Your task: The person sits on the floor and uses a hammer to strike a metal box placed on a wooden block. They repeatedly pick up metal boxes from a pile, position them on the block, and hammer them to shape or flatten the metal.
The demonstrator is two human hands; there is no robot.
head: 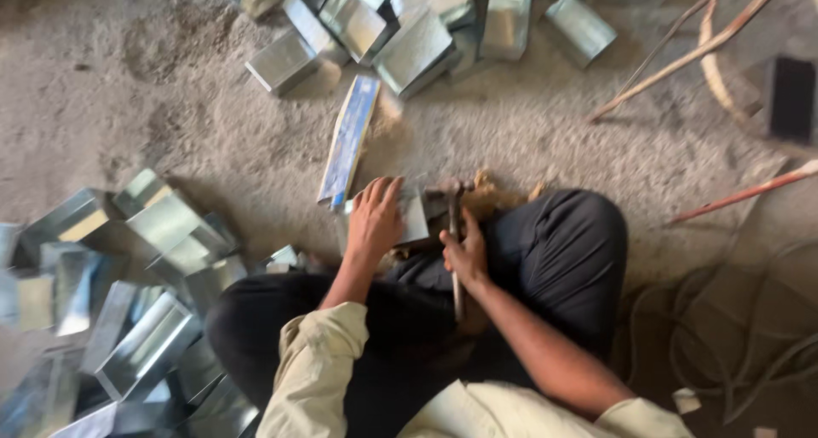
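Observation:
I sit cross-legged on a sandy concrete floor. My left hand point(373, 219) presses flat on a small folded sheet-metal piece point(415, 219) lying in front of my knees. My right hand point(464, 252) grips the handle of a hammer point(452, 201), whose head rests just beyond the metal piece's right edge. The frame is blurred by motion. A long flat blue-and-white strip point(348, 138) lies on the floor just beyond my left hand.
A pile of bent sheet-metal channels point(145, 336) lies at my left, another heap point(409, 29) at the top. Thin wooden sticks point(699, 46) cross the upper right; a reddish stick point(750, 191) lies right. Cables point(733, 336) coil at lower right.

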